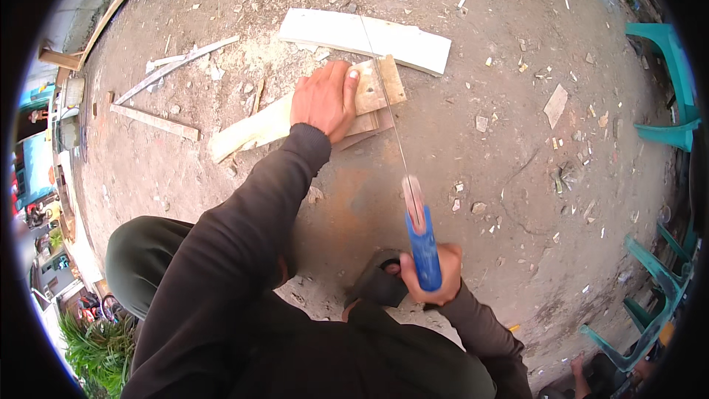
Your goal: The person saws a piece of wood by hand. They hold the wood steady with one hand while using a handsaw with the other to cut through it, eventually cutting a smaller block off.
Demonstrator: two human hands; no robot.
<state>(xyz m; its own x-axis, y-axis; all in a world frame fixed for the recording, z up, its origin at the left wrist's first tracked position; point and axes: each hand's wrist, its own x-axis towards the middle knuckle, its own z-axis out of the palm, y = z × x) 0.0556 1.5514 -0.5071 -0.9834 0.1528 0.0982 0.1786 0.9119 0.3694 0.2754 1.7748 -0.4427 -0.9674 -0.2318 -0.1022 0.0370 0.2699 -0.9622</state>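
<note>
The left hand [323,102], toward 11 o'clock, presses down on a wooden board [258,124], its fingers close together and its thumb laid on the wood; the other fingertips are hard to see. The right hand [436,273], at 5 o'clock, has its fingers wrapped around the blue handle of a saw [422,240]. The saw's thin blade points toward 12 o'clock and crosses the board near its 2 o'clock end; how deep it sits, I cannot tell. The board slants from 10 toward 12 o'clock, pale at its lower end, browner with dark spots at the other, its middle covered by the left hand. Wood scraps [360,133] lie beneath it. Just beyond, a white board [351,32] lies behind the blade's far end. Thin wood strips [188,66] lie at 10 o'clock, and teal chairs [668,66] stand around 2 and 4 o'clock.
</note>
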